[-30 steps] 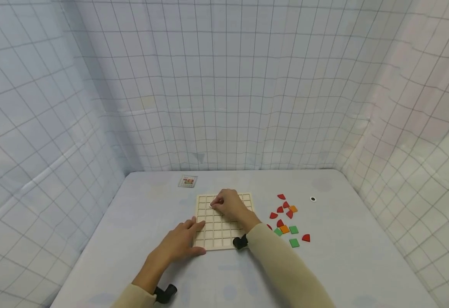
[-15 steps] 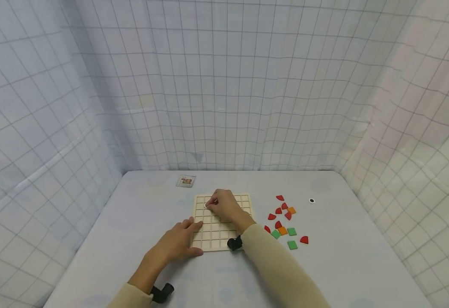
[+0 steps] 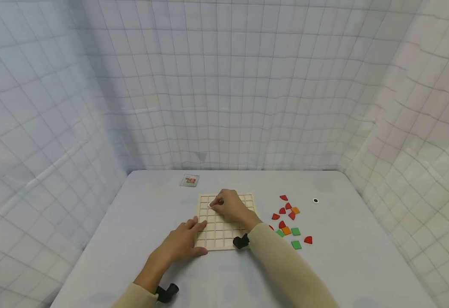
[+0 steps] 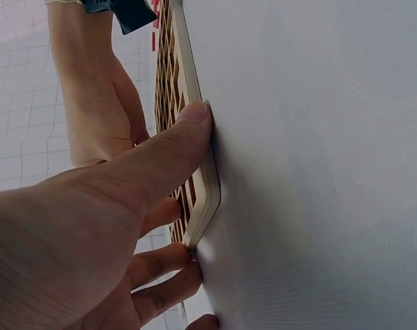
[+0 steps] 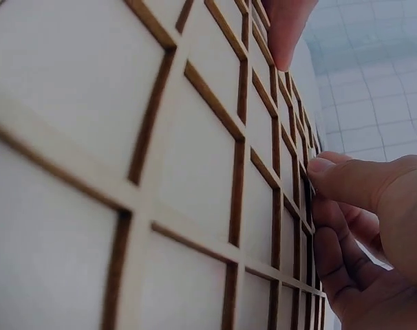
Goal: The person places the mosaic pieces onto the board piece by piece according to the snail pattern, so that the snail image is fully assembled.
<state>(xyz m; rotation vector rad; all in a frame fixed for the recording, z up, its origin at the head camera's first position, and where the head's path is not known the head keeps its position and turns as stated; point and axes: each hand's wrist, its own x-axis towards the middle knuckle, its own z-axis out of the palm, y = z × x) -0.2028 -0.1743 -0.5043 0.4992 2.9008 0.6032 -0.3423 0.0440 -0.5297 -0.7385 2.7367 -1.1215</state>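
Note:
A pale wooden grid board [image 3: 218,244] lies flat in the middle of the table. My left hand [image 3: 182,240] rests at its left side, index finger over the cells and thumb against the near edge. The left wrist view shows that thumb [image 4: 184,134] along the rim, with other fingers at the corner. At the board's upper left, my right hand [image 3: 230,204] pinches a small white piece [image 3: 210,205], mostly covered by the fingertips. In the right wrist view, the right hand's thumb and fingers [image 5: 353,182] meet low over the far cells.
Several red quarter-circle pieces [image 3: 276,216], green squares [image 3: 296,245] and orange squares [image 3: 286,230] lie scattered right of the board. Farther right is a white piece with a black spot [image 3: 315,200]. A small picture card [image 3: 190,180] lies behind the board. Grid-lined curtains [image 3: 232,107] enclose the table.
The right hand has stayed at the same upper-left part of the board, with the white piece at its fingertips. The left hand has kept its place; the whole view shifts slightly.

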